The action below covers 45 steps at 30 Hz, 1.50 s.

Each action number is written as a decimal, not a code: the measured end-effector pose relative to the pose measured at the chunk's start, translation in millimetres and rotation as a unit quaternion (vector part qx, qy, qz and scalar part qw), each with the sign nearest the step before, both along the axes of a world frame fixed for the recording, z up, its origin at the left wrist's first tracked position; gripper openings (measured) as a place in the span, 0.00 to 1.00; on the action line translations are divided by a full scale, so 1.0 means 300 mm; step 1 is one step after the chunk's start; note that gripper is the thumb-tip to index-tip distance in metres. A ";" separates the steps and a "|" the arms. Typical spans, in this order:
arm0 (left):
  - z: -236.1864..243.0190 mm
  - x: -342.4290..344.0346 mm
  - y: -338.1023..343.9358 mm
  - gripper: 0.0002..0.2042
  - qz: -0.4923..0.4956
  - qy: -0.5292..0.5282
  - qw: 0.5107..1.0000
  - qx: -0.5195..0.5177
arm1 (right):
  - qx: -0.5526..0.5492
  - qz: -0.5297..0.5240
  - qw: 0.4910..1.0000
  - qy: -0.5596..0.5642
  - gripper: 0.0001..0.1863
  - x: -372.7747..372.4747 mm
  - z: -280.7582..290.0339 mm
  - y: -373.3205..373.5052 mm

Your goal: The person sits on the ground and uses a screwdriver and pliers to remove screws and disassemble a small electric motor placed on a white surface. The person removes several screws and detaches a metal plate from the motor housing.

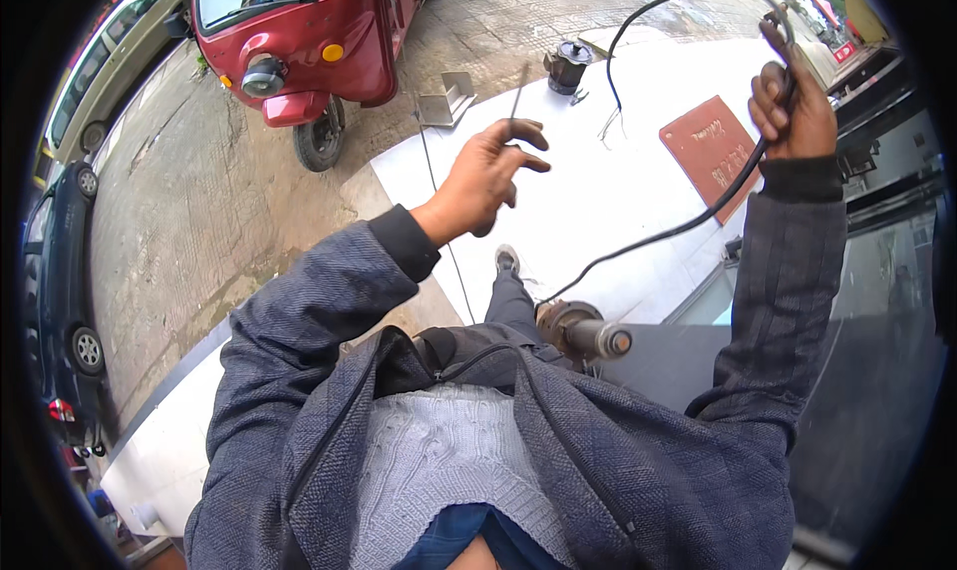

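Cable (pixel 698 216), black, gripped in closed fingers (pixel 773 101) of right hand (pixel 793 106), raised high and trailing down to a motor-like cylinder (pixel 583 333) at the waist. Thin rod (pixel 518 96) pinched between thumb and fingertips of left hand (pixel 488 176), other fingers loosely spread. Likely mid-wiring; next calls for bringing rod and cable end together over the white slab (pixel 598 201).

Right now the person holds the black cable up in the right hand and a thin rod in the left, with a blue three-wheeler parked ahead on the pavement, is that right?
Not quite: the three-wheeler is red, not blue, as the head view shows. The rest stands: the right hand grips the black cable raised high, and the left hand pinches a thin rod.
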<state>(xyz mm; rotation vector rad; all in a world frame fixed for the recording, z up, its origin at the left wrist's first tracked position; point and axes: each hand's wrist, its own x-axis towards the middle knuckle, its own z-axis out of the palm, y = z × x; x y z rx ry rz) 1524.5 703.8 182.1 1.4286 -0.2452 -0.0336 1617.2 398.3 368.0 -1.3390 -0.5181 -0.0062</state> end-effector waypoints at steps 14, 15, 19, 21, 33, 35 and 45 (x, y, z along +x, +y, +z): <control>0.022 1.051 0.400 0.13 0.183 0.194 0.953 0.144 | 0.010 -0.114 0.928 0.356 0.20 1.116 -0.720 -0.169; 0.003 1.101 0.419 0.13 0.189 0.202 0.951 0.135 | 0.016 -0.119 0.921 0.369 0.21 1.193 -0.744 -0.179; -0.073 1.279 0.485 0.13 0.236 0.222 0.938 0.118 | -0.013 -0.149 0.907 0.394 0.23 1.519 -0.799 -0.194; -0.129 1.418 0.512 0.13 0.252 0.236 0.933 0.105 | -0.024 -0.161 0.896 0.413 0.24 1.679 -0.840 -0.206; -0.031 3.389 0.237 0.12 -0.128 0.016 0.962 0.242 | -0.030 -0.287 0.808 0.513 0.14 2.272 -1.247 -0.249; 0.027 3.743 0.097 0.13 -0.200 -0.047 0.941 0.268 | -0.067 -0.301 0.808 0.502 0.17 2.327 -1.363 -0.199; -0.327 4.776 -0.023 0.14 -0.302 0.087 0.877 0.365 | -0.361 -0.340 0.616 0.612 0.15 2.784 -1.934 -0.064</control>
